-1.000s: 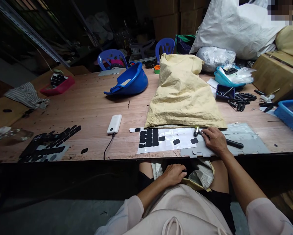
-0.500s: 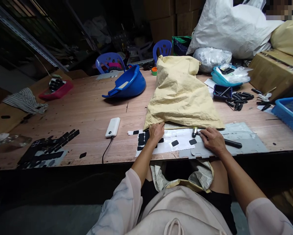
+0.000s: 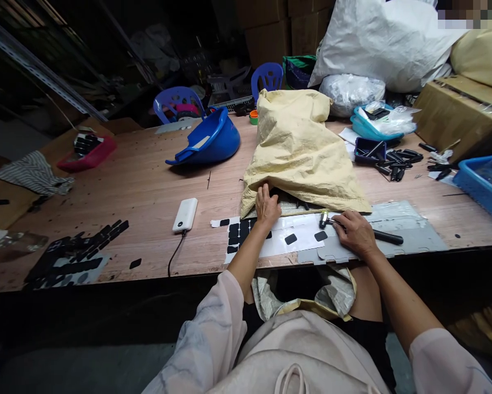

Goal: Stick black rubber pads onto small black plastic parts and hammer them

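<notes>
At the near end of a yellow woven sack (image 3: 297, 137), my left hand (image 3: 268, 207) has its fingers at the sack's mouth and holds the upper layer raised. Dark pieces show inside the gap. My right hand (image 3: 356, 232) is closed over a small hammer (image 3: 387, 237), its head sticking out to the left and its black handle to the right. Beneath the hands lies a white sheet (image 3: 276, 244) bearing black rounded pads (image 3: 290, 239), partly over a grey board (image 3: 410, 230).
A blue scoop-like basin (image 3: 216, 139) and a white power bank (image 3: 185, 215) with a cable are on the left. Right of the sack are black handle-like pieces (image 3: 401, 157), a turquoise basket (image 3: 377, 130) and a blue tray (image 3: 481, 189). Black strips (image 3: 102, 241) lie far left.
My left hand has moved up and slightly right, lifting the sack's near edge so its mouth gapes open. My right hand stays on the hammer. The view has shifted slightly.
</notes>
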Motion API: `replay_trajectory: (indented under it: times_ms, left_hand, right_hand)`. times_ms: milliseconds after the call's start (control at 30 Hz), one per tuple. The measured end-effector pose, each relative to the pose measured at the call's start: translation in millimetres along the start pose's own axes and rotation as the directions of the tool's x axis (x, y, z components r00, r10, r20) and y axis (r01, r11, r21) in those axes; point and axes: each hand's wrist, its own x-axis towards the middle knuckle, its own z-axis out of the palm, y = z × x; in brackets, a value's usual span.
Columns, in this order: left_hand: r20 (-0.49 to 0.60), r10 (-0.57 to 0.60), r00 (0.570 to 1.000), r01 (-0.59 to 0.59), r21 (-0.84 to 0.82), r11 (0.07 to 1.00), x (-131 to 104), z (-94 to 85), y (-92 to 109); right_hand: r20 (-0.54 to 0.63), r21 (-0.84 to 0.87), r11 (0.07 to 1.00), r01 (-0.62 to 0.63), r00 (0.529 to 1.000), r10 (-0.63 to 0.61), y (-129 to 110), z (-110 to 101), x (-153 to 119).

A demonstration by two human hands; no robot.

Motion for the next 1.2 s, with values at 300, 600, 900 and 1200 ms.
replay_trajectory:
  times_ms: [300, 600, 900, 1200]
  left_hand:
    - [0.107, -0.099, 0.989, 0.102, -0.028, 0.994, 6, 9.6, 50]
    - [0.196, -0.181, 0.964, 0.225, -0.236, 0.945, 8, 24.9, 83]
    - [0.317, -0.247, 0.916, 0.364, -0.394, 0.844, 11, 9.1, 73]
    - [0.391, 0.164, 0.906, 0.135, -0.633, 0.762, -48, -0.8, 5]
  right_hand:
    - [0.0, -0.004, 1.0, -0.002, 1.0, 0.002, 0, 1, 0]
    - [0.006, -0.007, 1.0, 0.001, 1.0, -0.001, 0, 1, 0]
    - [-0.008, 0.003, 1.0, 0.002, 1.0, -0.002, -1, 0, 1]
    - [-0.02, 0.027, 1.0, -0.006, 1.0, 0.006, -1, 0, 1]
